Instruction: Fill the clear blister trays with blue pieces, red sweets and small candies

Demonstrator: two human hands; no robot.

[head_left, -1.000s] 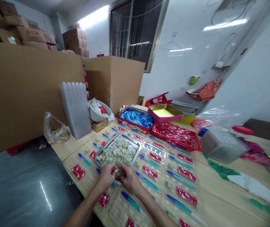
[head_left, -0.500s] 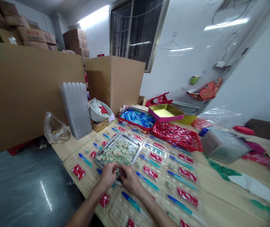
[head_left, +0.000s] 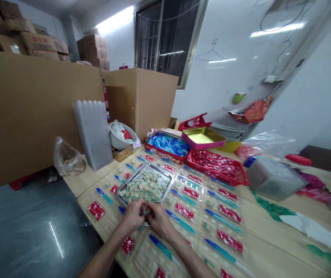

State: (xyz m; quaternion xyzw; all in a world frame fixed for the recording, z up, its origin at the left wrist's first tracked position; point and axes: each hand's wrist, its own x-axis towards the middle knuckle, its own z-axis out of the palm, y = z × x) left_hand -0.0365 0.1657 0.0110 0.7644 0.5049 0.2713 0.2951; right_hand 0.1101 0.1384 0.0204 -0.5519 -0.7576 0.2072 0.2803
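Note:
My left hand [head_left: 133, 217] and my right hand [head_left: 159, 221] meet at the near edge of a metal tray [head_left: 167, 177] heaped with small green and tan wrapped pieces [head_left: 145, 187]. Both hands have curled fingers pinched together over some of those small pieces between them. Clear blister trays [head_left: 202, 210] holding blue sticks and red packets cover the wooden table [head_left: 272, 247] around the hands.
A tin of blue sticks [head_left: 168, 145], a red basket of red packets [head_left: 216, 164] and an empty gold tin [head_left: 202, 137] stand behind. A stack of clear trays [head_left: 92, 133], a white basket [head_left: 121, 136], a plastic bag [head_left: 67, 158] and cardboard boxes [head_left: 34, 112] sit left.
Both hands stay at the tray's near edge; the fingers have drawn slightly closer together over the small pieces. Nothing else has moved.

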